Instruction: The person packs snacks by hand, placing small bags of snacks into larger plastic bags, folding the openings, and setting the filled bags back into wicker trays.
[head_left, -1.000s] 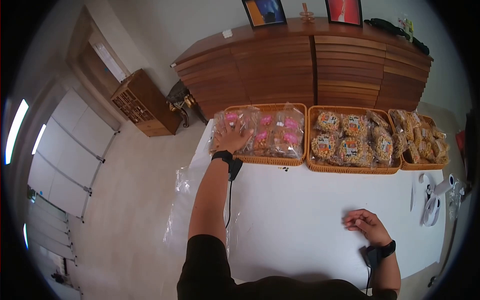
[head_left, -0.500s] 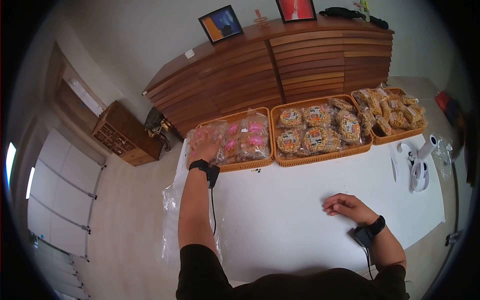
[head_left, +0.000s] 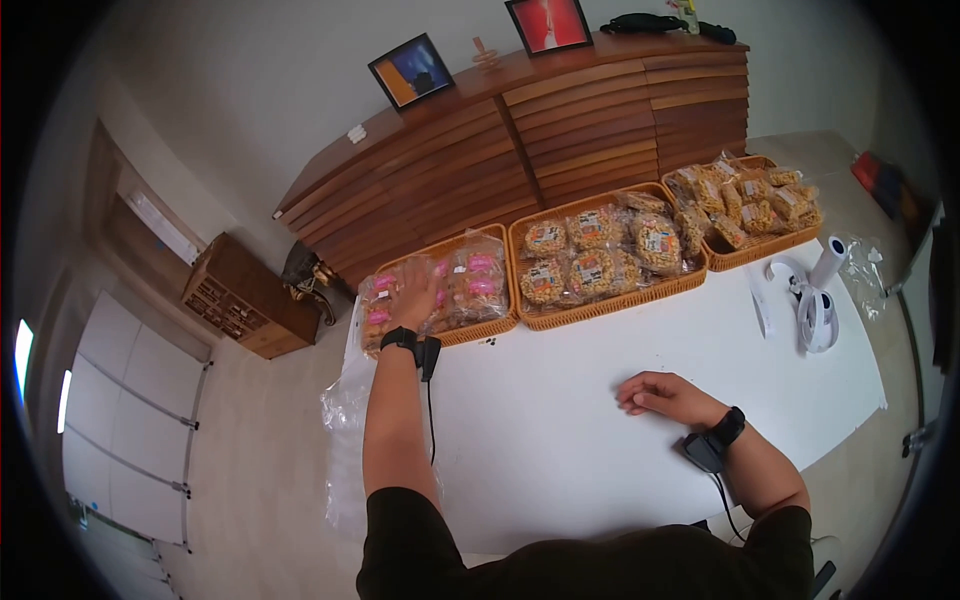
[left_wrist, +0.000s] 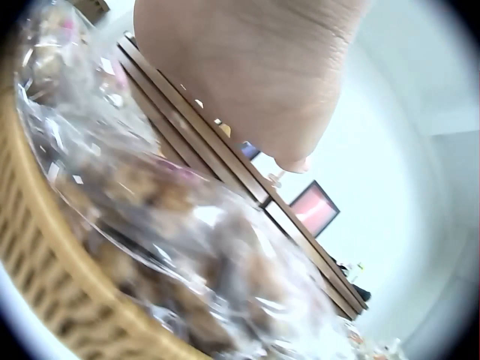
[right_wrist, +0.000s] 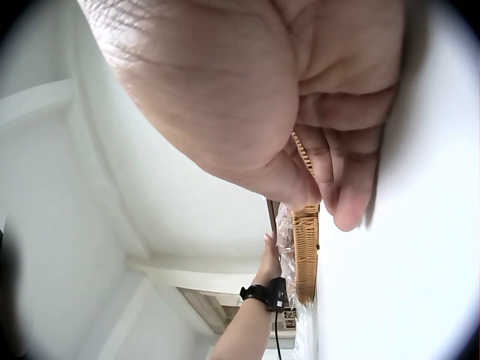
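My left hand point(head_left: 413, 295) reaches over the leftmost wicker basket point(head_left: 482, 331), its fingers spread and fairly straight over clear bags of brown snack pieces point(head_left: 480, 286) with pink labels. In the left wrist view, the heel of that hand is above a shiny bag point(left_wrist: 187, 240) inside the woven rim point(left_wrist: 82, 277); the fingertips are hidden there. On the white tabletop rests my right hand point(head_left: 675, 398), side down, with loosely curled fingers and nothing in them. The right wrist view shows its palm and fingers point(right_wrist: 352, 202) close up, the basket point(right_wrist: 306, 255) beyond.
A middle basket point(head_left: 612, 314) holds bagged round snack cakes, and a right basket point(head_left: 770, 252) holds more packets. At the table's right lie a tape roll point(head_left: 818, 322) and a white cylinder point(head_left: 829, 262). Clear plastic point(head_left: 345, 440) hangs over the left edge. Behind stands a wooden sideboard point(head_left: 590, 130).
The head view has turned right, so the baskets sit further left in it. My left hand stays over the left basket's bags, shifting slightly rightward across them. My right hand remains on the table.
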